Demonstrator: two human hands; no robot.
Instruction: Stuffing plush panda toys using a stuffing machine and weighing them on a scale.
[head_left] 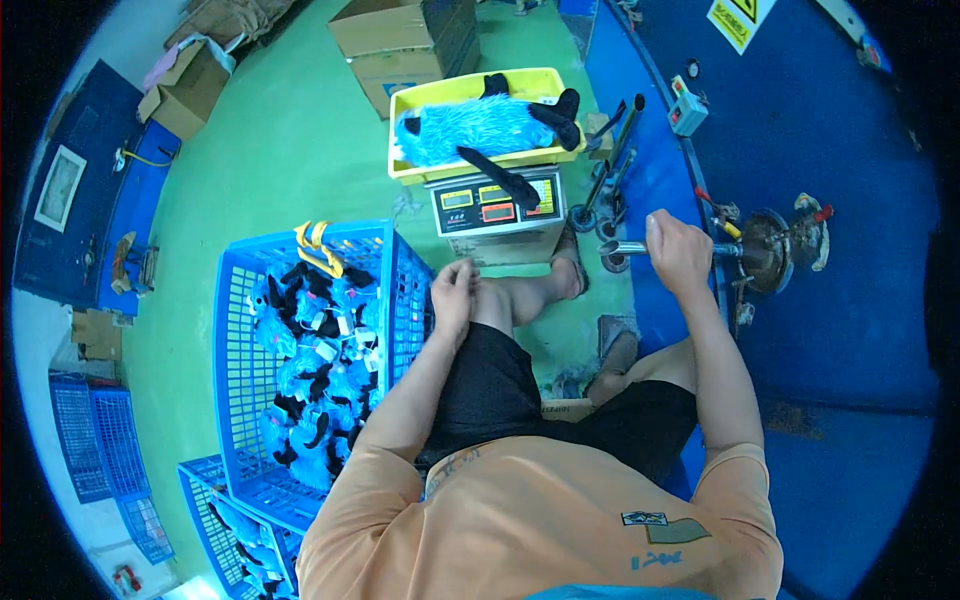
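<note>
My right hand (680, 252) is wrapped round a metal tube (628, 248) that sticks out of the blue machine on the right. Over my left knee, beside the crate, my left hand (455, 295) is closed, its fingers curled together; what they hold, if anything, is hidden. Ahead of me a furry blue plush toy (470, 128) with black limbs lies in a yellow tray (400, 172). The tray rests on a weighing scale (475, 222), and one black limb hangs over the scale's front. Neither hand touches the toy.
A blue plastic crate (232, 340) full of blue-and-black plush pieces (300, 375) stands at my left, with a yellow strip on its rim. Another crate (200, 480) sits behind it. Cardboard boxes (385, 55) stand beyond the tray. Upright metal rods (610, 170) stand beside the machine (830, 300).
</note>
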